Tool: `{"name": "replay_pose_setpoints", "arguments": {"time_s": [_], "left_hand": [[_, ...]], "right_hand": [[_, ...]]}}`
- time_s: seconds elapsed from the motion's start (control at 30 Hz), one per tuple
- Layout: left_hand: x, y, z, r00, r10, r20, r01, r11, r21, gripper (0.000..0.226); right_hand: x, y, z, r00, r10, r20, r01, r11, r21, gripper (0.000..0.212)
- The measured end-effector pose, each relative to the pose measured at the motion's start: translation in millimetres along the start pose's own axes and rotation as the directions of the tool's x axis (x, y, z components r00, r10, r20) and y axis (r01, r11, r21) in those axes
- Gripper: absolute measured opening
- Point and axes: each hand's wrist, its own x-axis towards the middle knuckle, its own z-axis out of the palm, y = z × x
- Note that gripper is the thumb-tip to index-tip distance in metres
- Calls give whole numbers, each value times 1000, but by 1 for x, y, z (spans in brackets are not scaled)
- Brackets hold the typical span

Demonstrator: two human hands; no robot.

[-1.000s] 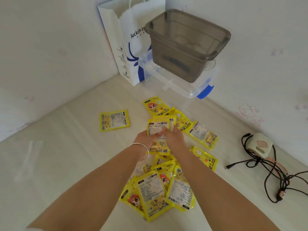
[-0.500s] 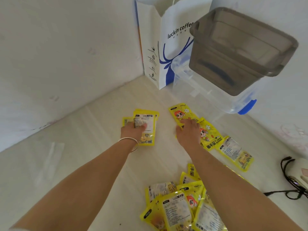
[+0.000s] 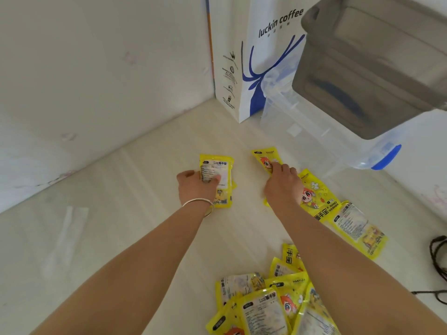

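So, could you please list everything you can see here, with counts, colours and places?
stack: at least two packets, yellow, mid-surface, under the left thumb
gripped packet: one, yellow, right of the stack
loose packets: two, yellow, beside the right forearm
pile: several packets, yellow, bottom edge
bag: one, white with blue print, in the corner
bin: one, grey, on the box
box: one, clear with blue latch, right of the bag
cable: one, black, right edge
bracelet: one, silver, left wrist
left hand: one, holds the stack
right hand: one, pinches the gripped packet
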Motion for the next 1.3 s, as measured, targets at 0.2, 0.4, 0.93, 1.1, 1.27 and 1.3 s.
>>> {"name": "replay_pose_setpoints", "arguments": {"time_s": [0.2,0.4,0.93,1.1,1.27,1.3], "left_hand": [[-16,15,6,983,-143,113,170,944,-284,27],[-47,28,9,933,-217,288,351,731,-585,17],[-158,54,28,900,32,434,307,660,-686,14],[-194,56,42,854,91,512,256,784,-566,30],[-219,63,56,773,158,614,197,860,-470,16],[-225,65,59,759,171,628,188,866,-463,13]], "right_hand": [[-17,-5,-11,995,87,-43,-54,870,489,30],[-45,-13,-25,943,282,178,-313,566,763,18],[-128,61,-60,855,102,508,-458,-310,833,22],[-157,99,-58,871,131,474,-446,-194,874,25],[-191,141,-60,856,250,452,-404,-222,888,39],[-199,150,-61,854,272,444,-384,-245,890,40]]}}
